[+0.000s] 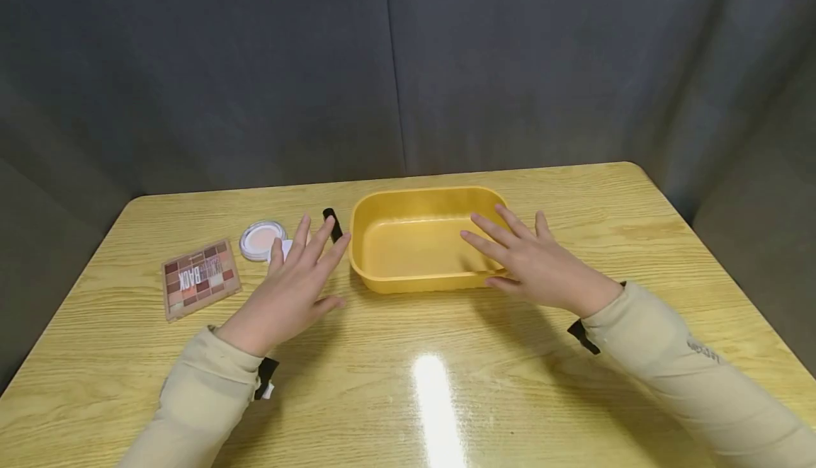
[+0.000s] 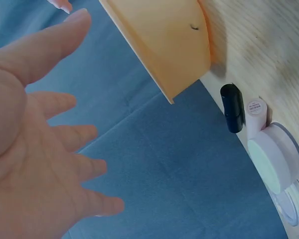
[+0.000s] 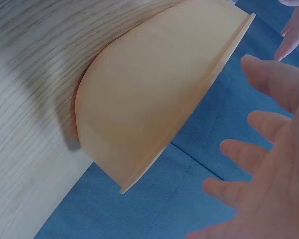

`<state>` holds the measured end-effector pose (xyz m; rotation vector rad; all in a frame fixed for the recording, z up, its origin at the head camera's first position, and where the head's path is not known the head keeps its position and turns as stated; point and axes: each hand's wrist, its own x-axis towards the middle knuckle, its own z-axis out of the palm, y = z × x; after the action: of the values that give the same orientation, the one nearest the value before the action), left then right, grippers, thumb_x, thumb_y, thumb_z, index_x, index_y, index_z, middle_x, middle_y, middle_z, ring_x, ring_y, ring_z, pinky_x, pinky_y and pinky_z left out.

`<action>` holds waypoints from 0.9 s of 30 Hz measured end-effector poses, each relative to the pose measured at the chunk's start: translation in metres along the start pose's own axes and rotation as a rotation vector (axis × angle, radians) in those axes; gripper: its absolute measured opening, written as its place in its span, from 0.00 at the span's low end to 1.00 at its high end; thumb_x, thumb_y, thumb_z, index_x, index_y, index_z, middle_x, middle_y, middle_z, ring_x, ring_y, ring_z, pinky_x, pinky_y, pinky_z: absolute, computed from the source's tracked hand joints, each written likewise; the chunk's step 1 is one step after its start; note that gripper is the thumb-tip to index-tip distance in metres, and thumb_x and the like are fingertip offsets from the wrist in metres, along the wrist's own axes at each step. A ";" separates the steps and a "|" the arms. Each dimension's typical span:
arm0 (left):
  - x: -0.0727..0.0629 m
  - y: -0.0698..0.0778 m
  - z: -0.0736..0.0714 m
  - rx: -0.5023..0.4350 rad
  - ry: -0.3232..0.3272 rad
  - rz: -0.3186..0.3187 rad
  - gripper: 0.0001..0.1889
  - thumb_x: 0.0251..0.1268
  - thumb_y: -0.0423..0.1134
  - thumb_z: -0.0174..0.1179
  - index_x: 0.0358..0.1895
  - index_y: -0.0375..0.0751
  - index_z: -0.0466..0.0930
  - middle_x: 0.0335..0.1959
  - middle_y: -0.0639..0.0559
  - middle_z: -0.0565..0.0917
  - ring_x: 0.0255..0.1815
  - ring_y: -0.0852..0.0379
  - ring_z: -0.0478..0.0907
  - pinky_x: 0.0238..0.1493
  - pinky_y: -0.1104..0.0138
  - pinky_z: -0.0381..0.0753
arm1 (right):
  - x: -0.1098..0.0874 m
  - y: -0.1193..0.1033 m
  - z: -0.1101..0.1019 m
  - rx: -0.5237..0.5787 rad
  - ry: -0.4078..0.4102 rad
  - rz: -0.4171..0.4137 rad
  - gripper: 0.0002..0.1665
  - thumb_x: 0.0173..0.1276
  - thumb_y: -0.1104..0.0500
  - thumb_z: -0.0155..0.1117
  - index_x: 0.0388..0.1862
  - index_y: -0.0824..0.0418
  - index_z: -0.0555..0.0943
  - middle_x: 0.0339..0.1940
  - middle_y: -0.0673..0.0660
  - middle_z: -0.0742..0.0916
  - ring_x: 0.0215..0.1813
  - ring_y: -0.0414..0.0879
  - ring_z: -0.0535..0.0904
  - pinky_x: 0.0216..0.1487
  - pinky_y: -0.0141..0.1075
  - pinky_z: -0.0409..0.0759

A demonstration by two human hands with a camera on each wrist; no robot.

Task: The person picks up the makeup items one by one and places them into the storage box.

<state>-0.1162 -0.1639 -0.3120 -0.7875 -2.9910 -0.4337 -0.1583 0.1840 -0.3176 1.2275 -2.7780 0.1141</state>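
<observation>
A yellow rectangular basin (image 1: 414, 285) sits toward the back of the table. My right hand (image 1: 542, 266) hovers over its right front corner, fingers spread and holding nothing. To the basin's left, my left hand (image 1: 287, 301) is raised with fingers spread and palm down, also holding nothing. Beyond its fingertips lies a black cylindrical tube (image 1: 329, 217), with a round pale compact (image 1: 263, 239) farther left. An eyeshadow palette (image 1: 200, 277) lies left of that hand. The left wrist view shows a pale pink tube (image 2: 256, 115) beside a round white-lidded container (image 2: 269, 164); in the head view my hand partly hides them.
The wooden table (image 1: 395, 397) has a bright glare streak in front. Dark grey-blue curtains (image 1: 268, 86) hang behind it and at both sides. Beige sleeves (image 1: 676, 362) cover both forearms, with a black strap (image 1: 583, 337) at each wrist.
</observation>
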 end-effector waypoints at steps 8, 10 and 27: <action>-0.003 -0.004 0.003 0.005 0.008 -0.014 0.44 0.60 0.38 0.68 0.76 0.37 0.52 0.78 0.37 0.43 0.76 0.36 0.31 0.64 0.30 0.38 | -0.002 0.001 0.005 0.021 0.022 0.010 0.41 0.65 0.55 0.69 0.74 0.60 0.64 0.75 0.65 0.62 0.73 0.71 0.51 0.55 0.78 0.53; -0.005 -0.006 0.003 0.005 0.011 -0.018 0.44 0.61 0.38 0.68 0.76 0.37 0.52 0.78 0.37 0.44 0.76 0.36 0.31 0.64 0.30 0.37 | -0.002 0.002 0.005 0.031 0.019 0.021 0.41 0.66 0.55 0.68 0.74 0.60 0.63 0.75 0.65 0.62 0.74 0.71 0.50 0.55 0.78 0.52; -0.020 -0.025 0.004 -0.007 0.040 -0.098 0.42 0.65 0.42 0.64 0.75 0.33 0.51 0.76 0.32 0.46 0.75 0.31 0.33 0.64 0.30 0.35 | -0.004 0.003 0.007 0.081 0.052 0.074 0.38 0.67 0.58 0.66 0.74 0.62 0.63 0.74 0.66 0.64 0.71 0.69 0.59 0.58 0.74 0.57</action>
<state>-0.1102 -0.1933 -0.3244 -0.6277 -3.0017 -0.4575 -0.1584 0.1881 -0.3253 1.1220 -2.7993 0.2638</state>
